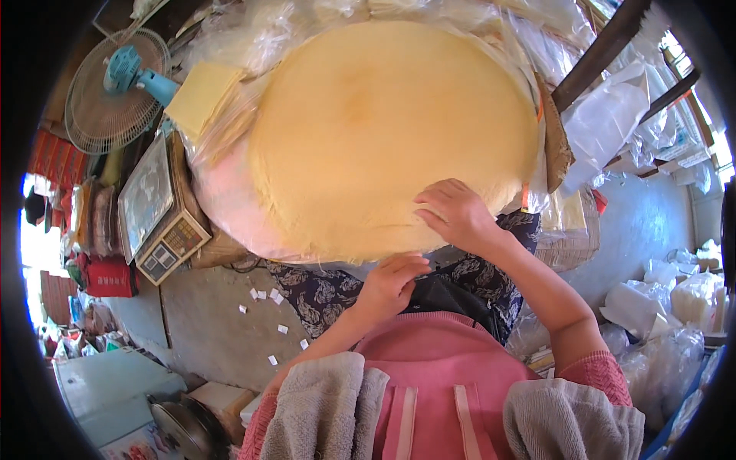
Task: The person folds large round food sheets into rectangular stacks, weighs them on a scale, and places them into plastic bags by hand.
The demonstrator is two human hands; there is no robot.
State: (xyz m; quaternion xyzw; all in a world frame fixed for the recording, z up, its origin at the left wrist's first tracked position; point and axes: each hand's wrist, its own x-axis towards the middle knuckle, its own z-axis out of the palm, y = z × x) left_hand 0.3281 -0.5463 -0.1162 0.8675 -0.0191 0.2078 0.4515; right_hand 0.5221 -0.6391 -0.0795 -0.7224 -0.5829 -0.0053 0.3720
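A broad, pale-yellow sheet-like layer (383, 138) with rounded corners and a frayed near edge spreads out in front of me. Its kind is not clear from this view. At its near edge is my left hand (391, 285), fingers bent and close together; whatever they may pinch is hidden. My right hand (460, 216) hovers over or touches the layer's near right part, its thumb apart from the curved fingers and nothing visible between them. Pink material (234, 203) shows from under the layer on the left.
Left of the layer are a stack of yellow square sheets (203, 100), a weighing scale (162, 222) and a standing fan (115, 92). Clear plastic wrapping (264, 34) borders the far side. A dark post (602, 54) slants at the right. Small white pieces dot the floor (207, 307).
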